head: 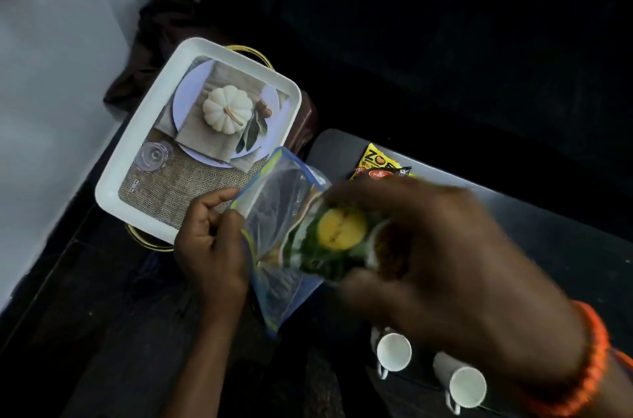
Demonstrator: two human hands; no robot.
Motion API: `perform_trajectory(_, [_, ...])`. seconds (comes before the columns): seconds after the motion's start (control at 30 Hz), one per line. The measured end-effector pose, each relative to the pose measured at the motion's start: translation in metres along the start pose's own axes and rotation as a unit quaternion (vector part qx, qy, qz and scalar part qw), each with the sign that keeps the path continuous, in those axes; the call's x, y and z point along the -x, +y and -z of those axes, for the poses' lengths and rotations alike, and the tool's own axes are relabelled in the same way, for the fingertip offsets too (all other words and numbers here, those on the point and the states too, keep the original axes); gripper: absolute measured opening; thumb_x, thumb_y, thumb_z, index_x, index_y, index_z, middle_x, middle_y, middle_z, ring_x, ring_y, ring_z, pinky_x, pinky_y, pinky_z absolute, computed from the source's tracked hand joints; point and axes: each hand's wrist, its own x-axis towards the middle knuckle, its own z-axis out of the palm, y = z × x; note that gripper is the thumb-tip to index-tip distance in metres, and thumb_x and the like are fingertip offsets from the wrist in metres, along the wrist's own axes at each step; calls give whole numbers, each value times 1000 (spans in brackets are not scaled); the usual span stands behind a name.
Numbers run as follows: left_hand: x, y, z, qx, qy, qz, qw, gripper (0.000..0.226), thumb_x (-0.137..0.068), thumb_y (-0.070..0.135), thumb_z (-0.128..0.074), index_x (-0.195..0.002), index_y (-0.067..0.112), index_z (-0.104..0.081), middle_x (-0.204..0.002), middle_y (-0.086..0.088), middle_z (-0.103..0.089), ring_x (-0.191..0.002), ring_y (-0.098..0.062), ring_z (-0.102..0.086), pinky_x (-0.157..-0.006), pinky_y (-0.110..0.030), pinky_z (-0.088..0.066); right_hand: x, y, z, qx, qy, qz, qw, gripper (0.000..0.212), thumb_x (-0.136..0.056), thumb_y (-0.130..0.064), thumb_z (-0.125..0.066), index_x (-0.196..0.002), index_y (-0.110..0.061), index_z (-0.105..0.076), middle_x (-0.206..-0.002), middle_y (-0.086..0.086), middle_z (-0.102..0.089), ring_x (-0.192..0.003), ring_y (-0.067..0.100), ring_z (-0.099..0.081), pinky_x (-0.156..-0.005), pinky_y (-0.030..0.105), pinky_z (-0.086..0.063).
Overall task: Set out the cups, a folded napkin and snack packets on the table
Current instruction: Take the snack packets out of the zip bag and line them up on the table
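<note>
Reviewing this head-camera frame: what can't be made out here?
- Green snack packet: motion blur smears its print; the brand is unreadable.
- Right hand: blurred, so its finger placement is unclear.
- Yellow and red snack packets: partly hidden behind the right hand.
- Zip bag, held by the left hand: other contents unclear.
- Two white cups: handles barely visible; the right arm overlaps them.
- No napkin identifiable.

Green snack packet (337,239) with yellow disc, blurred, half out of clear zip bag (281,212). Yellow packet (375,159) and red packet (380,174) flat on dark table (548,229). Two white cups (394,351) upright near its front edge.
</note>
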Motion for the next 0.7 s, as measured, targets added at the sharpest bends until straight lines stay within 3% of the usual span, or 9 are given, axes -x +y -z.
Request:
perform_trajectory(0.07, [-3,-1,4,4,9,8,1000,33,-82,4,-56,-101,24,-74,-76,-35,-55,-66,-25,-47,-64,-37,-42,-2,30,-2,-75,141,10,987,65,-65,-44,-69,-129,-36,-63,-112,-16,-67,-89,-5,-60,-80,18,-49])
perform_trajectory(0.13, [-2,-3,7,10,14,16,1000,34,-81,1,-55,-102,21,-73,-75,-29,-57,-68,-23,-50,-68,-36,-45,-17,72,-26,-103,273,-45,955,62,-68,-35,-72,-129,-30,-63,-114,-12,-67,-96,5,-65,-84,30,-55])
perform_trajectory(0.2, [1,-4,7,15,9,19,1000,34,-80,3,-55,-100,23,-73,-76,-33,-56,-68,-24,-50,-68,-36,-45,-39,118,-65,-95,355,-124,922,60,-71,-32,-73,-129,-25,-60,-115,-3,-66,-100,20,-66,-85,46,-56])
perform_trajectory(0.3, [6,-5,4,16,-3,23,1000,34,-79,6,-54,-96,29,-72,-75,-38,-51,-64,-24,-45,-64,-37,-42,-63,176,-130,-51,328,-192,923,62,-75,-29,-74,-132,-14,-54,-120,11,-60,-108,33,-59,-91,50,-52])
perform_trajectory(0.4, [10,-9,1,24,-18,27,999,34,-78,11,-55,-94,33,-74,-67,-27,-48,-62,-26,-43,-63,-41,-42,-68,201,-168,-1,293,-247,924,65,-80,-38,-73,-133,-10,-49,-119,16,-55,-105,40,-58,-89,50,-51])
perform_trajectory(0.6, [14,-7,-2,40,-46,37,997,32,-75,23,-57,-95,41,-74,-71,-34,-45,-61,-30,-42,-59,-56,-48,-70,198,-171,19,305,-282,910,77,-78,-52,-75,-138,-15,-47,-124,12,-56,-111,36,-57,-97,49,-45])
perform_trajectory(0.7, [15,-6,-3,23,-65,47,996,30,-78,25,-59,-101,40,-73,-76,-33,-48,-62,-25,-44,-62,-48,-48,-65,189,-162,23,312,-289,905,86,-74,-62,-74,-143,-19,-45,-130,10,-54,-119,34,-53,-101,50,-41])
